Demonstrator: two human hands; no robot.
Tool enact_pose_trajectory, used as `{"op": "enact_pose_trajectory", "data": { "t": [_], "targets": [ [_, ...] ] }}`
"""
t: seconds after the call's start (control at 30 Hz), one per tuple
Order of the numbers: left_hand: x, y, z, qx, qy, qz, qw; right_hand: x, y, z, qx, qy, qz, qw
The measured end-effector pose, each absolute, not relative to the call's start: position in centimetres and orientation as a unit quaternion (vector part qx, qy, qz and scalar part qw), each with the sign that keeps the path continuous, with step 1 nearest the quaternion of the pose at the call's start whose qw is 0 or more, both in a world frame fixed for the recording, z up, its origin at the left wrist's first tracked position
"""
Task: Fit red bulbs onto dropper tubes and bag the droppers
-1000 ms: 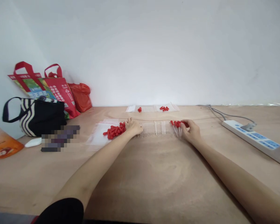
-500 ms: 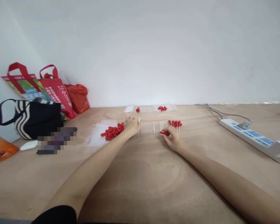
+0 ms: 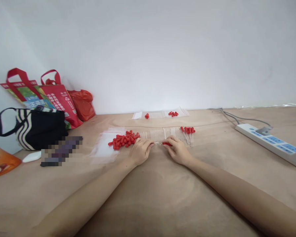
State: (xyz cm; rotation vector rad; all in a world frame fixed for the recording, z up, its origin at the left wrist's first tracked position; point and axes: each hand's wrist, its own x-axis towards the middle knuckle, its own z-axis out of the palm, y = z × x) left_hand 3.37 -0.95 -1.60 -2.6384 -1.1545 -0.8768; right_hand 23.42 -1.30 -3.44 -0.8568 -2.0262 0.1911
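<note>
My left hand (image 3: 141,151) pinches a thin clear dropper tube (image 3: 157,143), whose end sticks out to the right past the fingertips. Facing it, my right hand (image 3: 179,150) is closed on a red rubber bulb (image 3: 166,143). A small gap separates tube and bulb. Behind both hands lies a row of clear dropper tubes (image 3: 160,134). At the row's right end, several tubes carry red bulbs (image 3: 187,129). Beside my left hand, a heap of loose red bulbs (image 3: 123,140) rests partly on clear plastic bags (image 3: 101,152).
Near the wall, a flat plastic packet (image 3: 158,115) holds tubes and red bulbs. A power strip (image 3: 268,136) with a grey cable stands at right. Shopping bags (image 3: 61,98), a black striped bag (image 3: 44,126), a white object (image 3: 32,156) and an orange packet (image 3: 2,161) are at left.
My left hand has come nearer and to the right from the tube row, with a tube in its fingers. My right hand has moved left with the red bulb, toward the tube.
</note>
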Motion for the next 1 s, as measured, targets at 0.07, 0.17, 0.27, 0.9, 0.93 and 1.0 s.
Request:
{"op": "enact_pose_trajectory", "data": {
  "t": [0.07,0.17,0.27,0.9,0.93,1.0],
  "targets": [
    [3.48,-0.99,-1.44,-0.879,-0.370,-0.293,0.064,23.26,-1.35,-3.46,-0.344,-0.825,0.084,0.440],
    [3.53,-0.99,-1.42,-0.883,-0.355,-0.299,0.067,23.23,-1.30,-3.51,-0.346,-0.829,0.090,0.431],
    [3.54,-0.96,-1.55,-0.888,-0.342,-0.298,0.073,23.26,-1.27,-3.54,-0.348,-0.830,0.092,0.427],
    [3.65,-0.75,-2.05,-0.894,-0.294,-0.334,0.051,23.49,-1.71,-2.80,-0.311,-0.837,0.127,0.433],
    [3.64,-0.76,-2.05,-0.896,-0.290,-0.333,0.053,23.50,-1.74,-2.77,-0.309,-0.837,0.128,0.433],
    [3.61,-0.80,-2.00,-0.899,-0.283,-0.330,0.059,23.53,-1.77,-2.75,-0.304,-0.839,0.128,0.433]
  ]
}}
